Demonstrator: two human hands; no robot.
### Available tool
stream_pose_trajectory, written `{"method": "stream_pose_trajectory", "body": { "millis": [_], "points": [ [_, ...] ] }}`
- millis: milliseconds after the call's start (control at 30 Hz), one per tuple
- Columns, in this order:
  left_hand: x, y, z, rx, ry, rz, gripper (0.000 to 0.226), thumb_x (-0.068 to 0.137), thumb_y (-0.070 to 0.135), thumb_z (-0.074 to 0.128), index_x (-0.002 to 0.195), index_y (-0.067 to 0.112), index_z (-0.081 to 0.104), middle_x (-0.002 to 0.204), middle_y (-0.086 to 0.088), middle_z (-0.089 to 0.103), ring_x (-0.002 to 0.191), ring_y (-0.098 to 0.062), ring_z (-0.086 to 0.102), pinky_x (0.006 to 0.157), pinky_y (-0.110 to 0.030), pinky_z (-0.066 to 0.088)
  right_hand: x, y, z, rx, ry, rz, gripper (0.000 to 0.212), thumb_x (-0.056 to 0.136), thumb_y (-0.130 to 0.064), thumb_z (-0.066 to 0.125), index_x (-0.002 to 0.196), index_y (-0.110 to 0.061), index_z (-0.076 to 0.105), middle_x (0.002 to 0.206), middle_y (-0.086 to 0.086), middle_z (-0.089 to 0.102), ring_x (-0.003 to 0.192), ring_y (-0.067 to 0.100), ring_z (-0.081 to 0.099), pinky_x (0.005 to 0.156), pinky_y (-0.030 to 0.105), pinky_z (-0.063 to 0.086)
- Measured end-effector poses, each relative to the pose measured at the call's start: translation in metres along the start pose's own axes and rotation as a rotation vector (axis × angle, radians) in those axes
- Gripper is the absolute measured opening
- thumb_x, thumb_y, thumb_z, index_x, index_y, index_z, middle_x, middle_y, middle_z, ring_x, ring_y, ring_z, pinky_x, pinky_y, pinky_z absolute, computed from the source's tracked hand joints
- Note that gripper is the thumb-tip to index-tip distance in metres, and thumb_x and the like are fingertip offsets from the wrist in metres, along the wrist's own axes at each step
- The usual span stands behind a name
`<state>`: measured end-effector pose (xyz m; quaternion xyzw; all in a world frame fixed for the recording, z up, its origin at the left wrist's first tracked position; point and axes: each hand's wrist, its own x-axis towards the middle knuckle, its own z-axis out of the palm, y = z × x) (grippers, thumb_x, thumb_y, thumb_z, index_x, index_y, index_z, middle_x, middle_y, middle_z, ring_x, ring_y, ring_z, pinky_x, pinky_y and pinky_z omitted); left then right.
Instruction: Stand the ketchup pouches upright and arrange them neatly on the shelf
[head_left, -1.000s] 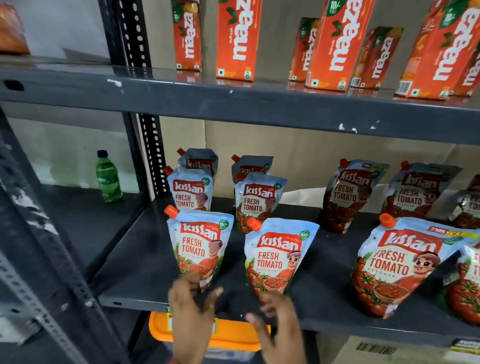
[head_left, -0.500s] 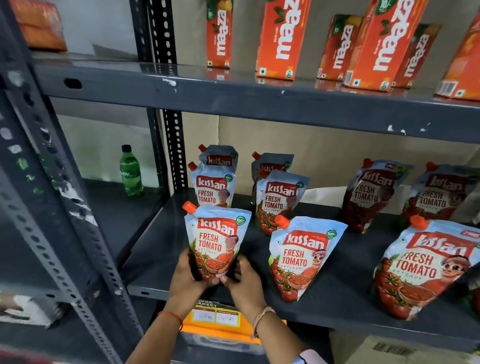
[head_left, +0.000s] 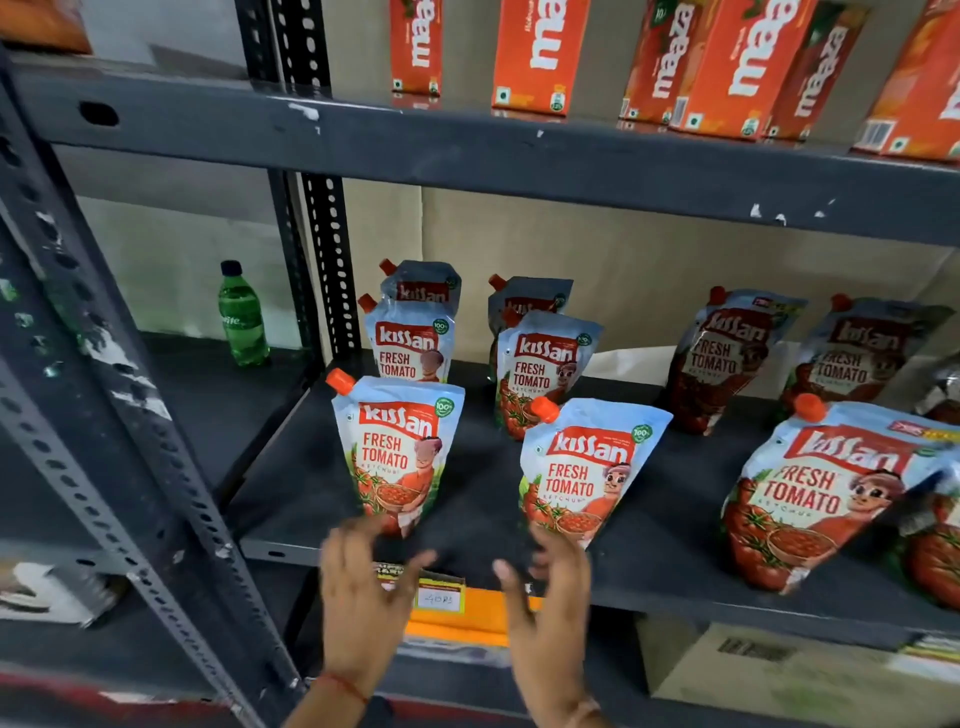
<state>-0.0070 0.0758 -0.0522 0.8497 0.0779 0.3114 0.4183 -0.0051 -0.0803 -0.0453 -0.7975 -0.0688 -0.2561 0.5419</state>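
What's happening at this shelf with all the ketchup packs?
A person is tidying ketchup pouches on a dark metal shelf. Both hands are open and empty: the left hand is just below the front-left pouch, which stands upright, and the right hand is at the foot of the next pouch, which leans. Further right, a bigger pouch also tilts.

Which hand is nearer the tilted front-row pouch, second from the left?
Right. The right hand is open just below the tilted pouch, fingertips at its bottom edge. The left hand is further left, under the upright pouch.
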Motion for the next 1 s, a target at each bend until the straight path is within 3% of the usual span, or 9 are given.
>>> {"method": "stream_pose_trajectory", "body": {
  "millis": [67, 133, 233, 333, 533, 600, 767, 933, 1000],
  "points": [
    [-0.015, 0.018, 0.018, -0.028, -0.181, 0.078, 0.065, 0.074, 0.066, 0.047, 0.103, 0.008, 0.058, 0.095, -0.011, 0.060, 0.091, -0.020, 0.054, 0.080, -0.023, 0.043, 0.008, 0.017, -0.033, -0.079, 0.176, 0.009, 0.058, 0.066, -0.011, 0.079, 0.112, -0.028, 0.048, 0.108, 0.001, 0.042, 0.088, 0.012, 0.051, 0.080, 0.002, 0.037],
    [-0.013, 0.033, 0.041, -0.100, -0.354, 0.081, 0.061, 0.072, 0.054, 0.059, 0.115, 0.011, 0.054, 0.104, -0.003, 0.057, 0.101, -0.018, 0.055, 0.086, -0.016, 0.037, 0.032, 0.036, -0.062, -0.070, 0.226, 0.157, 0.071, 0.062, -0.006, 0.080, 0.122, -0.019, 0.044, 0.116, 0.001, 0.037, 0.088, 0.011, 0.049, 0.082, 0.005, 0.039],
    [0.006, 0.051, 0.071, -0.257, -0.515, -0.060, 0.080, 0.065, 0.035, 0.077, 0.133, 0.019, 0.037, 0.125, 0.010, 0.045, 0.120, -0.006, 0.041, 0.102, -0.023, 0.035, 0.065, 0.052, -0.082, 0.165, -0.116, 0.385, 0.084, 0.062, 0.002, 0.078, 0.131, -0.018, 0.035, 0.123, -0.003, 0.043, 0.106, 0.013, 0.050, 0.087, 0.023, 0.044],
    [0.019, 0.059, 0.090, -0.343, -0.627, -0.119, 0.078, 0.062, 0.026, 0.080, 0.127, 0.025, 0.039, 0.124, 0.010, 0.052, 0.118, -0.008, 0.047, 0.098, -0.028, 0.041, 0.074, 0.060, -0.074, 0.154, -0.419, 0.402, 0.068, 0.062, 0.006, 0.076, 0.111, -0.030, 0.046, 0.110, -0.005, 0.061, 0.093, 0.002, 0.061, 0.071, 0.011, 0.049],
    [0.020, 0.047, 0.095, -0.294, -0.600, -0.210, 0.057, 0.068, 0.018, 0.076, 0.117, 0.016, 0.048, 0.116, -0.001, 0.061, 0.109, -0.016, 0.055, 0.088, -0.027, 0.044, 0.070, 0.065, -0.057, -0.006, -0.417, 0.348, 0.054, 0.066, -0.007, 0.077, 0.107, -0.026, 0.048, 0.097, -0.012, 0.064, 0.090, 0.003, 0.060, 0.068, 0.004, 0.045],
    [0.021, 0.047, 0.092, -0.292, -0.578, -0.225, 0.054, 0.068, 0.013, 0.076, 0.115, 0.014, 0.049, 0.113, -0.002, 0.061, 0.105, -0.016, 0.055, 0.084, -0.024, 0.042, 0.070, 0.061, -0.053, -0.030, -0.437, 0.336, 0.056, 0.065, -0.011, 0.078, 0.111, -0.022, 0.048, 0.104, -0.005, 0.064, 0.094, 0.004, 0.059, 0.073, 0.008, 0.047],
    [0.021, 0.044, 0.086, -0.260, -0.558, -0.237, 0.059, 0.069, 0.011, 0.075, 0.121, 0.012, 0.047, 0.120, -0.007, 0.060, 0.110, -0.020, 0.054, 0.089, -0.028, 0.042, 0.067, 0.054, -0.044, -0.086, -0.426, 0.320, 0.058, 0.065, -0.018, 0.077, 0.115, -0.020, 0.047, 0.114, 0.006, 0.062, 0.108, 0.019, 0.056, 0.093, 0.037, 0.049],
    [0.014, 0.051, 0.080, -0.263, -0.567, -0.237, 0.063, 0.071, 0.011, 0.073, 0.126, 0.015, 0.043, 0.127, -0.007, 0.057, 0.117, -0.019, 0.050, 0.093, -0.027, 0.039, 0.058, 0.053, -0.058, -0.063, -0.404, 0.306, 0.066, 0.068, -0.024, 0.077, 0.123, -0.023, 0.040, 0.126, 0.003, 0.055, 0.120, 0.019, 0.048, 0.099, 0.033, 0.044],
    [-0.004, 0.056, 0.072, -0.167, -0.411, -0.183, 0.063, 0.077, 0.018, 0.069, 0.131, 0.017, 0.038, 0.132, -0.007, 0.052, 0.124, -0.022, 0.046, 0.098, -0.031, 0.040, 0.043, 0.053, -0.070, -0.198, -0.329, 0.219, 0.076, 0.075, -0.033, 0.070, 0.137, -0.019, 0.030, 0.145, 0.000, 0.037, 0.134, 0.019, 0.032, 0.111, 0.031, 0.029]
  ]
}}
